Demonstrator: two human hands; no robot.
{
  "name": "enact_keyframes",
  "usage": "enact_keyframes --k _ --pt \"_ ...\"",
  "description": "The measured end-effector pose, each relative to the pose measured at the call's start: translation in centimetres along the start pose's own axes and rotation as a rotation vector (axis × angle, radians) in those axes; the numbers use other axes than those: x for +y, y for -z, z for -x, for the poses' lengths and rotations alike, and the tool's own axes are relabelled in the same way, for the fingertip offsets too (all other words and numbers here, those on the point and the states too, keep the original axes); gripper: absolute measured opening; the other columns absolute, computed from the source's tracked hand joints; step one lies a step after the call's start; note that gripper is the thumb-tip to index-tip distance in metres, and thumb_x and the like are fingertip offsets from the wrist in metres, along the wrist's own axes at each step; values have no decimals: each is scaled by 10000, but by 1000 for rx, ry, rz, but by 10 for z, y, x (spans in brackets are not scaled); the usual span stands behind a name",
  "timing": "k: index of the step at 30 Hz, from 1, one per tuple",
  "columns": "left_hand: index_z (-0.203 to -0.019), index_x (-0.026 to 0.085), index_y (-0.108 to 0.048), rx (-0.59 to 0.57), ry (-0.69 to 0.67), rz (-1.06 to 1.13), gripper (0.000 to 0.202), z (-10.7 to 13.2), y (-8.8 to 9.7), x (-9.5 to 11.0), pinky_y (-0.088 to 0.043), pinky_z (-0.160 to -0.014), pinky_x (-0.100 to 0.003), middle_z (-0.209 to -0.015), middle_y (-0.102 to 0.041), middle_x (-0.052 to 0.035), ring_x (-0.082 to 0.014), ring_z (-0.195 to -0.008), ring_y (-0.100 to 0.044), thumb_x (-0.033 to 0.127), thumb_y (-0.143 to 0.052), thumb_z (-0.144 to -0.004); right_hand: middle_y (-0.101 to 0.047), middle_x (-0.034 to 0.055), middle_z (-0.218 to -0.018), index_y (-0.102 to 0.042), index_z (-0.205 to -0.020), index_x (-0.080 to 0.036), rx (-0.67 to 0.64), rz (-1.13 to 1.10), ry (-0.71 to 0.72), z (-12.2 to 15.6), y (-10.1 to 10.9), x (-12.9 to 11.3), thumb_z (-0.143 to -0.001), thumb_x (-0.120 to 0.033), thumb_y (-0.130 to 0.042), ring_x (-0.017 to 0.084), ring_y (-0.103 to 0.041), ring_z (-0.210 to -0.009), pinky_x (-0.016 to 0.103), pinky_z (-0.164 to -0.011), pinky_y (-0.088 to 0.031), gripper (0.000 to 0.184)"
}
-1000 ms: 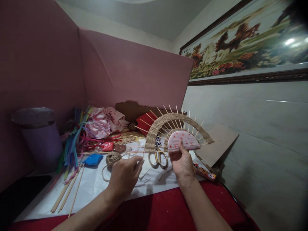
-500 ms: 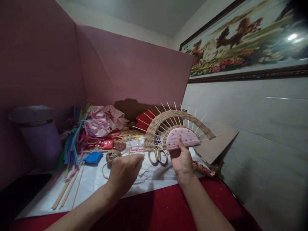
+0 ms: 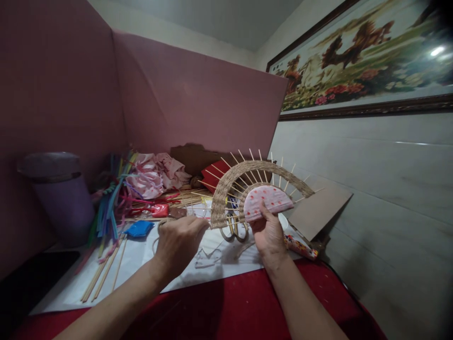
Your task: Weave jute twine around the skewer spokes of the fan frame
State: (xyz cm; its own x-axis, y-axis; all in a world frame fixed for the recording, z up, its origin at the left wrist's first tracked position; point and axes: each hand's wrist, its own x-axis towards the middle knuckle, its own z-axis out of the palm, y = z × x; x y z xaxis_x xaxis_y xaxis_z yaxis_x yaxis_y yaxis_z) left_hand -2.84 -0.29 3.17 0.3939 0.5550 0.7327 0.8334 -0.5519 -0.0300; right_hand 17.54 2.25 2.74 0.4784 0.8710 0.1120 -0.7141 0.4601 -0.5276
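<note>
My right hand [image 3: 268,232] grips the pink dotted half-disc [image 3: 267,200] at the centre of a fan-shaped piece, thumb pressed on its front. Thin wooden sticks [image 3: 247,163] fan out from the disc, and a woven twine arch [image 3: 231,179] runs across them. The piece is held upright above the table. My left hand [image 3: 179,243] is closed in a pinch right at the arch's lower left end [image 3: 216,222], on what looks like a strand of twine. Gold-handled scissors [image 3: 234,232] lie on the white sheet just behind the piece.
A purple bin [image 3: 58,193] stands at the left. Coloured strips [image 3: 109,203], pink cloth [image 3: 154,174], loose sticks [image 3: 102,274], a blue scrap [image 3: 139,229] and a cardboard sheet [image 3: 318,210] lie around the white sheet [image 3: 198,257]. Pink boards stand behind; a tiled wall rises on the right.
My left hand has moved up and right, from above the sheet to the arch's lower left end. The fan piece in my right hand has stayed almost still.
</note>
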Motion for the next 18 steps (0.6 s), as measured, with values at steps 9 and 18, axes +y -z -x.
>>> enact_keyframes --k 9,18 --pt "-786 258 -668 13 125 153 163 -4 -3 -12 -347 -533 -224 -766 -638 6 -126 -653 -572 256 -506 -791 -680 -42 -716 -606 -895 -198 32 -34 -95 -4 3 -3 -642 -81 -636 76 -606 -577 176 -523 -490 280" --pt "-668 181 -609 112 174 304 111 -7 -5 -20 -375 -577 -230 -631 -622 10 -124 -605 -556 142 -530 -735 -674 -36 -659 -609 -870 -178 123 -80 -143 -10 8 -4 -708 -71 -561 77 -610 -554 162 -491 -484 200"
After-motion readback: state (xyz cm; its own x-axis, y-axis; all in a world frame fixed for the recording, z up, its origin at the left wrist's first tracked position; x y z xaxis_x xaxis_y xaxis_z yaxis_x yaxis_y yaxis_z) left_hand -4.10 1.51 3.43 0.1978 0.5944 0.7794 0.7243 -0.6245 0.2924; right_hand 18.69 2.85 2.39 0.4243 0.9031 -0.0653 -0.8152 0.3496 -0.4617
